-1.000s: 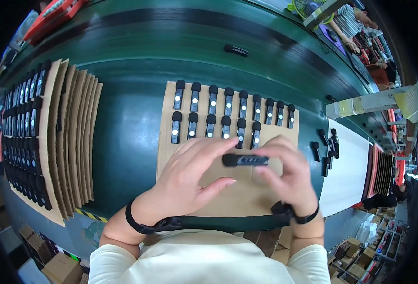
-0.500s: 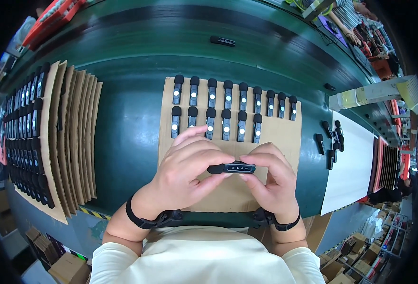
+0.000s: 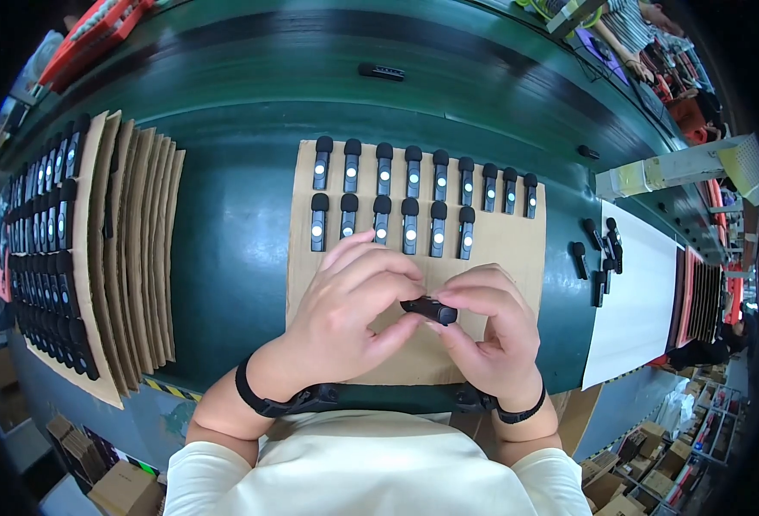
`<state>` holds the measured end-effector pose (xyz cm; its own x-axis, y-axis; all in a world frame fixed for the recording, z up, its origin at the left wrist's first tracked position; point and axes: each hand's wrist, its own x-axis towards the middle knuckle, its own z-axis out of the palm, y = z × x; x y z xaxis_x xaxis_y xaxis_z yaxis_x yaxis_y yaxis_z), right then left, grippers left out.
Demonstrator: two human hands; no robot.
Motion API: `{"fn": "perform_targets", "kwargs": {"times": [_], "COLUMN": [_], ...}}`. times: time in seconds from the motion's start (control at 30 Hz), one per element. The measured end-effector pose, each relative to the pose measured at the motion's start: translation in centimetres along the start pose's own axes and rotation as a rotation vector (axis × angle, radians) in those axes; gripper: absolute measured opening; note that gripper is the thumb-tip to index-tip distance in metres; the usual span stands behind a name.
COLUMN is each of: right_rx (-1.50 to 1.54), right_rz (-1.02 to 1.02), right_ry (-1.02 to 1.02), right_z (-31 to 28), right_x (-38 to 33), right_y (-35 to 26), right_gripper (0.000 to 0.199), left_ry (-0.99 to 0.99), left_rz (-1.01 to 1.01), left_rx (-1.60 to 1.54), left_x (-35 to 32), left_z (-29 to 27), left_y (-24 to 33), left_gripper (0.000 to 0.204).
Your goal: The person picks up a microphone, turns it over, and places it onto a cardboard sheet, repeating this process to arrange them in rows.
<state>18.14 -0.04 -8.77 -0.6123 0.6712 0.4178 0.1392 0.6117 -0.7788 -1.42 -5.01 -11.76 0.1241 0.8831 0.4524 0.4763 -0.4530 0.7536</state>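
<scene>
Now | left hand (image 3: 353,318) and right hand (image 3: 491,335): both grips pinching small black oblong device (image 3: 429,309), apparently end-on | above near edge of brown cardboard sheet (image 3: 517,258) | green surface (image 3: 224,258)

bare cardboard sheet (image 3: 517,249) right of hands, device rows (image 3: 396,202) blocking ahead, cardboard stack (image 3: 130,258) left

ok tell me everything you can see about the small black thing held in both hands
The small black device is a short, slim bar with a dark, plastic-looking shell. It lies roughly level, slightly tilted, pinched at its ends between the left hand and the right hand. It hangs just above the cardboard sheet, below two rows of similar devices. Fingers hide finer details.
</scene>
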Motion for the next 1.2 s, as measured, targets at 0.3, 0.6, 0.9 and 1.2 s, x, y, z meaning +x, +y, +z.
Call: {"fn": "perform_targets", "kwargs": {"times": [0.3,0.6,0.9,1.2], "right_rx": [-0.132,-0.652,-0.67,-0.633], "right_rz": [0.071,0.032,0.078,0.091], "right_ry": [-0.033,-0.131,-0.205,-0.187], "right_z": [-2.8,-5.5,-4.8,-5.3], "right_x": [-0.9,-3.2,-3.1,-2.0], "right_y": [1.7,6.2,6.6,7.4], "right_gripper": [0.027,0.026,0.021,0.024], "left_ry": [-0.134,-0.481,-0.501,-0.509], "left_rz": [-0.075,-0.087,-0.096,-0.097], "left_rx": [0.103,0.239,0.246,0.24], "left_x": [-0.2,-1.3,-1.4,-1.5], "left_z": [0.5,1.2,0.9,0.9], "left_y": [0.5,0.2,0.2,0.3], "left_gripper": [0.029,0.023,0.02,0.02]}}
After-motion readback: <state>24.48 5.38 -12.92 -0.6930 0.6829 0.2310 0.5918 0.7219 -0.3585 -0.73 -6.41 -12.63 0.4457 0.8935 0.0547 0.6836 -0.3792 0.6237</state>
